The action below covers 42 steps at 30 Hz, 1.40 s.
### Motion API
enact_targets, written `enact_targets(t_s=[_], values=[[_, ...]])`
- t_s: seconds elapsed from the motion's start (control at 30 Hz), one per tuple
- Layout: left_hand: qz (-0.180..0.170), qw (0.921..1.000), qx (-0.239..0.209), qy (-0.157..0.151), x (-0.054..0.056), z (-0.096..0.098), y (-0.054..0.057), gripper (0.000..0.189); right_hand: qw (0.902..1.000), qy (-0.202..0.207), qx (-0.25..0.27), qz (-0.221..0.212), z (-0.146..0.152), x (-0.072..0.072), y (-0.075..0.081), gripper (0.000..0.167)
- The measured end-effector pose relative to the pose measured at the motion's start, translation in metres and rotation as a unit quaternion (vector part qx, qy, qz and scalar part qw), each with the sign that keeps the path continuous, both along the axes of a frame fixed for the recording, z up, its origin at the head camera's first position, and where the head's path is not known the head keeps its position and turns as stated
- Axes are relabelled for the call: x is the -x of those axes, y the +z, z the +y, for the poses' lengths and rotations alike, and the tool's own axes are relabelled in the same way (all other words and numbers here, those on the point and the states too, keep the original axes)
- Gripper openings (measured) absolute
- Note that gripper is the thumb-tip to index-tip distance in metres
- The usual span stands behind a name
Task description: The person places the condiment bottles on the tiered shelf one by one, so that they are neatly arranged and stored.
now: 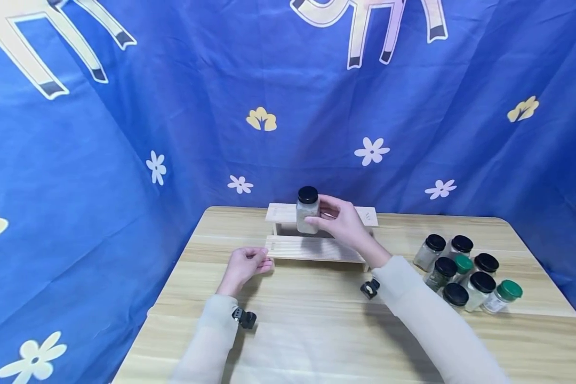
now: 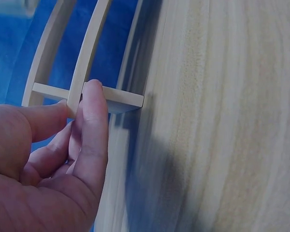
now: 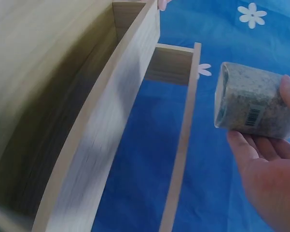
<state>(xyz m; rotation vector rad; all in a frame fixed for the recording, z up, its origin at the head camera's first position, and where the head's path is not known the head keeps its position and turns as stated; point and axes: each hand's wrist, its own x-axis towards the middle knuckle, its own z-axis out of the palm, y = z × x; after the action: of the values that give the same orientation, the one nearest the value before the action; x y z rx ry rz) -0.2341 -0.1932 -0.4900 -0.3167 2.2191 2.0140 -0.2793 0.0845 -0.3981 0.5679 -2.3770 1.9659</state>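
Note:
My right hand (image 1: 342,224) grips a clear spice jar (image 1: 307,217) with a black lid, held upright over the two-tier wooden rack (image 1: 317,248). Pale speckled contents and a small barcode label show on the jar (image 3: 253,101) in the right wrist view. With thumb and fingers, my left hand (image 1: 245,268) pinches the left end of the rack's lower shelf. The left wrist view shows the thumb and index finger on either side of the shelf board (image 2: 89,53).
Several more spice jars (image 1: 480,285) with black or green lids stand grouped on the right of the wooden table (image 1: 307,330). A blue patterned cloth (image 1: 197,106) hangs behind and beside the table. The rack stands near the table's back edge.

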Motion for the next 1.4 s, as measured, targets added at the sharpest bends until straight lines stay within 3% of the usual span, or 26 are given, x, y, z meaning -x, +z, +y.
enact_targets(t_s=[0.23, 0.57, 0.73, 1.0, 1.23, 1.4], values=[[0.004, 1.0000, 0.003, 0.005, -0.002, 0.001, 0.001, 0.035, 0.9998, -0.018, 0.000, -0.004, -0.031, 0.029, -0.003, 0.057], [0.004, 1.0000, -0.002, 0.008, 0.000, 0.009, -0.001, 0.033, 0.9989, 0.038, 0.026, 0.000, -0.051, 0.047, -0.013, 0.059], [0.005, 0.9999, 0.008, 0.015, -0.001, 0.008, 0.000, 0.033, 0.9974, 0.060, 0.041, -0.002, -0.057, 0.051, -0.016, 0.060], [0.001, 0.9999, 0.009, 0.013, -0.001, 0.009, 0.000, 0.036, 0.9981, 0.049, 0.037, -0.006, -0.056, 0.055, -0.016, 0.064], [0.000, 0.9999, 0.007, 0.011, 0.003, 0.010, -0.006, 0.033, 0.9988, 0.039, 0.019, -0.021, -0.033, 0.050, -0.007, 0.072], [0.006, 0.9999, 0.003, 0.009, 0.004, 0.003, -0.006, 0.032, 0.9991, 0.033, 0.023, -0.015, -0.006, 0.042, 0.003, 0.067]])
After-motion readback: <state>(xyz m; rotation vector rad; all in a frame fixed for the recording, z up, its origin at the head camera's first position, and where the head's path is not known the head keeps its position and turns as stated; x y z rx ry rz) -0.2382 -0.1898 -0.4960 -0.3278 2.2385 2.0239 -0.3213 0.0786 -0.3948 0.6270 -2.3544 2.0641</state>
